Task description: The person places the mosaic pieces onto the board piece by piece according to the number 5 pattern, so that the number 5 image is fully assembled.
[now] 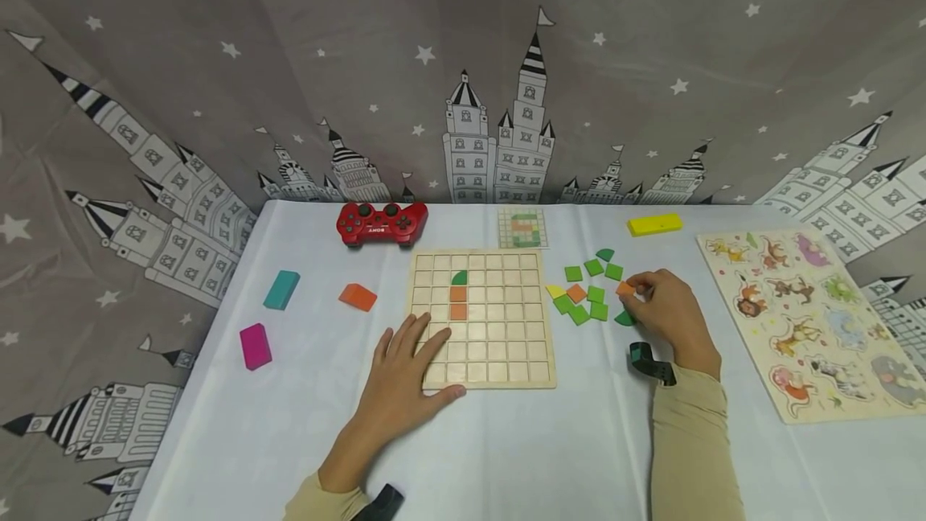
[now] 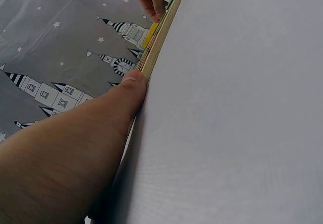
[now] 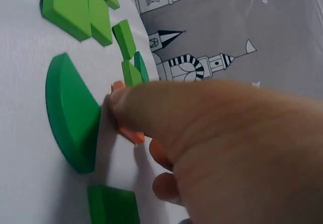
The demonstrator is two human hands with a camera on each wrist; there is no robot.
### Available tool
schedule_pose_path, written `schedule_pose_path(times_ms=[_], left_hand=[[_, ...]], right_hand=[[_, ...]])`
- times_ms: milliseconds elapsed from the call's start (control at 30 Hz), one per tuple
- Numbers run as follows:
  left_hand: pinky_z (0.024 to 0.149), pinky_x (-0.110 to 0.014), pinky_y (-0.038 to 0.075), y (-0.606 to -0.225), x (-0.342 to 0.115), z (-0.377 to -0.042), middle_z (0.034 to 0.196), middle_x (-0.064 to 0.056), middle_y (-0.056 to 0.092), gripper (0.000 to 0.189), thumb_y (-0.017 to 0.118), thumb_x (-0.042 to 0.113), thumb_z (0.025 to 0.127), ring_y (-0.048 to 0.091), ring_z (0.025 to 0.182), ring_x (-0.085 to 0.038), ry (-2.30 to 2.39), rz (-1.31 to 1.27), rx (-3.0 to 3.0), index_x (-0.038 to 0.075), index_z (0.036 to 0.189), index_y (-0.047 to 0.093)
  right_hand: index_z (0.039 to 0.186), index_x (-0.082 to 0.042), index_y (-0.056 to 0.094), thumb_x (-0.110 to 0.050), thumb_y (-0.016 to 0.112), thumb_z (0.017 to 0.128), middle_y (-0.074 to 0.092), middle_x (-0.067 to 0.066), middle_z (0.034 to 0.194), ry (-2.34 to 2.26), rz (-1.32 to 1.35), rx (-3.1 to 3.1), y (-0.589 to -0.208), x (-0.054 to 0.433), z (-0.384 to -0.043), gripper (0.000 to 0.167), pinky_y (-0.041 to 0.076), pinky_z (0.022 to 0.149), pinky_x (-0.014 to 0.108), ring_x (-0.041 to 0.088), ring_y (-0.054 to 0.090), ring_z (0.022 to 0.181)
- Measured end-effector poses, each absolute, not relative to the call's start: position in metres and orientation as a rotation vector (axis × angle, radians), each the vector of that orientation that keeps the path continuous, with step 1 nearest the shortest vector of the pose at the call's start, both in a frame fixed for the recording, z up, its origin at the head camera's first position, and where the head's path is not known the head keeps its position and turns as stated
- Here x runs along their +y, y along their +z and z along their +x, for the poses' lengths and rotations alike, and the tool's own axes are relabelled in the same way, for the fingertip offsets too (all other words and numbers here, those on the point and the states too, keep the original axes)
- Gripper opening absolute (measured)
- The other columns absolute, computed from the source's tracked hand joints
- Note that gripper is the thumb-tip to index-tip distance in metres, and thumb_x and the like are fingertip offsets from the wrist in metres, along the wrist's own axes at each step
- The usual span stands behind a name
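My left hand [image 1: 398, 380] rests with spread fingers on the lower left part of the wooden grid board [image 1: 499, 348]; its thumb lies at the board's near edge. On the grid stand one dark green quarter-round tile [image 1: 459, 277] and, below it, two orange square tiles [image 1: 458, 302] in a column. Over to the right, my right hand [image 1: 665, 312] pinches another orange square tile [image 3: 132, 134] between thumb and fingers, low over the cloth. Beside that hand lies a dark green quarter-round tile [image 3: 73, 113]. Several light green square tiles [image 1: 596, 294] are scattered to its left.
A pattern card [image 1: 522, 239] lies behind the board. Around it are a red game controller [image 1: 382, 223], a yellow block [image 1: 654, 224], an orange block [image 1: 358, 297], a teal block [image 1: 281, 290] and a magenta block [image 1: 256, 346]. An animal puzzle board [image 1: 777, 348] lies far right.
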State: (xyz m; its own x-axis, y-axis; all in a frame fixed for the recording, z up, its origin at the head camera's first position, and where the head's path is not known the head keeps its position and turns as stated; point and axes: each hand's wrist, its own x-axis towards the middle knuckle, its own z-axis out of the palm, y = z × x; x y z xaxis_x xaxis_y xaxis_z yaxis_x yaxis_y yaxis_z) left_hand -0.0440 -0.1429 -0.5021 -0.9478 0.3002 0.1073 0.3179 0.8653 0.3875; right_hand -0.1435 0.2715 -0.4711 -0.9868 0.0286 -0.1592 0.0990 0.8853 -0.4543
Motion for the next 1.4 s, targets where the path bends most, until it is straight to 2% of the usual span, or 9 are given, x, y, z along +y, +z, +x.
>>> schedule_pose_path(times_ms=[267,367,600,833,1067,1400], left_hand=[[0.127,-0.059,0.012,-0.502,-0.143,-0.045,0.166,-0.009,0.031,0.086,0.066,0.073,0.082,0.022,0.157,-0.032,-0.643,-0.472,-3.047,0.028,0.153,0.047],[0.127,-0.059,0.013,-0.502,-0.143,-0.045,0.166,-0.009,0.031,0.086,0.066,0.073,0.083,0.022,0.157,-0.032,-0.636,-0.469,-3.049,0.028,0.153,0.047],[0.126,-0.060,0.013,-0.501,-0.143,-0.045,0.166,-0.010,0.031,0.086,0.066,0.073,0.083,0.022,0.157,-0.032,-0.648,-0.469,-3.050,0.027,0.153,0.047],[0.126,-0.059,0.013,-0.501,-0.143,-0.046,0.167,-0.010,0.031,0.086,0.065,0.074,0.083,0.022,0.157,-0.032,-0.636,-0.473,-3.050,0.028,0.153,0.047],[0.126,-0.060,0.013,-0.501,-0.143,-0.046,0.166,-0.010,0.031,0.086,0.065,0.073,0.083,0.021,0.157,-0.032,-0.641,-0.470,-3.053,0.027,0.153,0.047],[0.127,-0.059,0.012,-0.501,-0.144,-0.046,0.167,-0.010,0.030,0.085,0.066,0.072,0.083,0.021,0.157,-0.032,-0.648,-0.472,-3.054,0.028,0.153,0.046]], right_hand=[[0.121,0.002,0.069,-0.037,0.068,0.096,0.062,0.017,0.107,-0.795,-0.005,2.947,-0.464,0.251,-0.147,0.046,0.047,0.080,0.041,0.030,0.055,0.094],[0.120,0.001,0.070,-0.033,0.070,0.096,0.064,0.016,0.105,-0.850,-0.122,2.963,-0.459,0.225,-0.149,0.042,0.049,0.081,0.042,0.029,0.057,0.093],[0.118,-0.008,0.074,-0.033,0.072,0.094,0.064,0.005,0.100,-0.932,-0.390,2.900,-0.456,0.147,-0.149,0.034,0.046,0.072,0.033,0.019,0.054,0.083],[0.116,-0.012,0.075,-0.033,0.074,0.093,0.067,0.003,0.104,-0.865,-0.579,2.891,-0.460,0.096,-0.141,0.031,0.055,0.085,0.038,0.020,0.062,0.095],[0.112,-0.013,0.076,-0.033,0.075,0.093,0.065,0.000,0.099,-0.736,-0.695,2.942,-0.469,0.079,-0.135,0.027,0.052,0.082,0.034,0.017,0.059,0.091],[0.110,-0.014,0.076,-0.031,0.075,0.093,0.065,0.000,0.098,-0.724,-0.688,2.947,-0.473,0.076,-0.134,0.023,0.050,0.082,0.035,0.017,0.058,0.091]])
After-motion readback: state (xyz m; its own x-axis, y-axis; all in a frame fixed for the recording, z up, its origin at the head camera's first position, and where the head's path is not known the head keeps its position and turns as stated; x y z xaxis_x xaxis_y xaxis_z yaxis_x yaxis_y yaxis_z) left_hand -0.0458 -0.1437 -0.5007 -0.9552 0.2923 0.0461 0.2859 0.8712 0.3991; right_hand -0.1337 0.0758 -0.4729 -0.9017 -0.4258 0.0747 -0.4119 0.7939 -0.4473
